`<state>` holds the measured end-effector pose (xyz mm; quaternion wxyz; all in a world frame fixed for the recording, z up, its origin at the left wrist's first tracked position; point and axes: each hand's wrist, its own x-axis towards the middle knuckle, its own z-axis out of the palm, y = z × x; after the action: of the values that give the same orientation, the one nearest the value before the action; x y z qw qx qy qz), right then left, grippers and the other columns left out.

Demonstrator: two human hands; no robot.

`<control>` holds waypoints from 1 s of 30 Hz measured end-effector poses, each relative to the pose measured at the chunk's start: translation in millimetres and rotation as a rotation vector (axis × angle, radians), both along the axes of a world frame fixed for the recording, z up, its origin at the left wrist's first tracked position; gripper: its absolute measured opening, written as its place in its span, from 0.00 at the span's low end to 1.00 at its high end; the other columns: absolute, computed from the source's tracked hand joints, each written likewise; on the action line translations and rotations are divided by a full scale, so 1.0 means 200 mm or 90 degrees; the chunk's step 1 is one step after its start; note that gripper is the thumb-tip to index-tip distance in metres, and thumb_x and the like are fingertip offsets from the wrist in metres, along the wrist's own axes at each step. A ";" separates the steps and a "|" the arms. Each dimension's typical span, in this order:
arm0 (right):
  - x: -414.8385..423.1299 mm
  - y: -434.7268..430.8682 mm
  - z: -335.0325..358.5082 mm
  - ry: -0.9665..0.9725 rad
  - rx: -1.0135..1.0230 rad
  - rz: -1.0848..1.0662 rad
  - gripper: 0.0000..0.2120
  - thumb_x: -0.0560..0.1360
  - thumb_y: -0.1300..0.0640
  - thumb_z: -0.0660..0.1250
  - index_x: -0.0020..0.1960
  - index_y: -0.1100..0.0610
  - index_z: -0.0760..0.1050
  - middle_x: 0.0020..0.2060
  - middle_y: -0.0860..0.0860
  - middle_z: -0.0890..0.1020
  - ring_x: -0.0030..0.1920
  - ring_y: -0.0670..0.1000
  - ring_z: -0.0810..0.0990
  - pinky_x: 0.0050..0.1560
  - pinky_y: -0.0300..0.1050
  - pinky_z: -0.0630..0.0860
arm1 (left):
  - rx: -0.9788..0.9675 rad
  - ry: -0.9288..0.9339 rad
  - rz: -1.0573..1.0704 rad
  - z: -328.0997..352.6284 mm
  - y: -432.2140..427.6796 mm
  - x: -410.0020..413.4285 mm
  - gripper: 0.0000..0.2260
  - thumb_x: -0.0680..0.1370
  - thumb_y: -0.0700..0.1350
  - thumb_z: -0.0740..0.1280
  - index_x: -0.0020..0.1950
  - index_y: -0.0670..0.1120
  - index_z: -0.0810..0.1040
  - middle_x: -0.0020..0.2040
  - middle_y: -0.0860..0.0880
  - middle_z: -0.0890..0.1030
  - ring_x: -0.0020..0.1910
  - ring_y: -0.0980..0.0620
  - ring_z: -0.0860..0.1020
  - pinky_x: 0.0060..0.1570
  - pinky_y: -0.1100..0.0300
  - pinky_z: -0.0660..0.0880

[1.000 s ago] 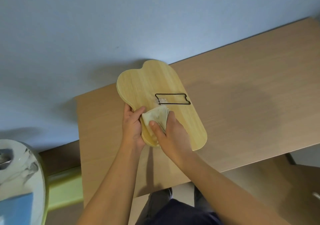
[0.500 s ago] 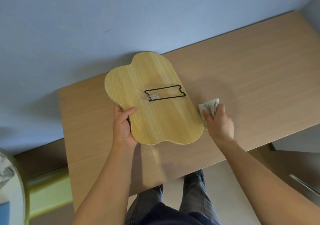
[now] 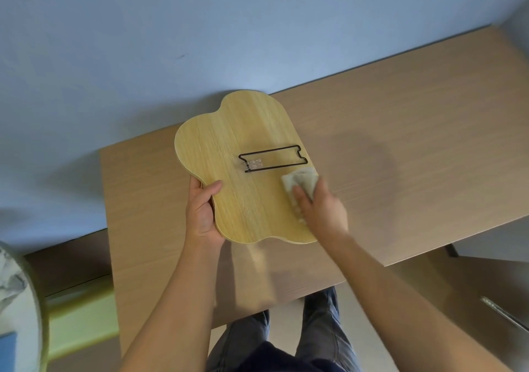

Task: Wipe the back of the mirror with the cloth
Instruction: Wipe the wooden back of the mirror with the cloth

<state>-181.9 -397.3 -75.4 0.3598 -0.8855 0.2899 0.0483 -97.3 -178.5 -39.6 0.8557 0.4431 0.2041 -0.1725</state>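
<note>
Mirror (image 3: 252, 182) back under cloth (image 3: 302, 181)

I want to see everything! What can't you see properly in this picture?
- Mirror glass: head view, faces down, hidden by its wooden back.
- Right hand and cloth: smeared by motion, so the fingers are unclear.
- Left hand fingers: tucked beneath the mirror's edge.
- White round object: cut off by the left edge.

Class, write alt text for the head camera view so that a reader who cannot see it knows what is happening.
A person's right hand presses a folded cloth onto the wooden back of a cloud-shaped mirror, just below its black wire stand. The left hand grips the mirror's left edge, holding it over a light wooden table against a blue wall.
</note>
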 end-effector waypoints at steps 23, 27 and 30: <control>0.03 -0.20 -0.08 0.023 -0.009 -0.081 0.18 0.81 0.37 0.60 0.50 0.51 0.62 0.42 0.57 0.84 0.38 0.62 0.79 0.38 0.51 0.72 | -0.030 -0.011 -0.002 -0.06 -0.01 0.01 0.27 0.78 0.36 0.69 0.76 0.50 0.76 0.70 0.44 0.82 0.70 0.36 0.79 0.68 0.30 0.74; 0.08 -0.32 -0.01 -0.012 -0.061 -0.116 0.17 0.81 0.41 0.62 0.48 0.53 0.63 0.38 0.56 0.82 0.36 0.61 0.80 0.35 0.52 0.74 | -0.054 -0.002 -0.002 -0.06 -0.01 -0.01 0.26 0.79 0.40 0.70 0.77 0.51 0.75 0.74 0.42 0.79 0.74 0.34 0.75 0.68 0.28 0.73; 0.24 -0.12 0.19 -0.113 0.009 -0.056 0.19 0.79 0.35 0.62 0.51 0.51 0.65 0.36 0.50 0.82 0.35 0.59 0.83 0.34 0.52 0.78 | -0.110 0.024 0.019 -0.04 -0.02 -0.02 0.21 0.81 0.52 0.71 0.75 0.51 0.79 0.69 0.46 0.84 0.68 0.41 0.81 0.60 0.36 0.80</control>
<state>-134.8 -420.8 -38.3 0.3920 -0.8703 0.2950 -0.0442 -101.0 -182.3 -46.9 0.8893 0.3608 0.2113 -0.1850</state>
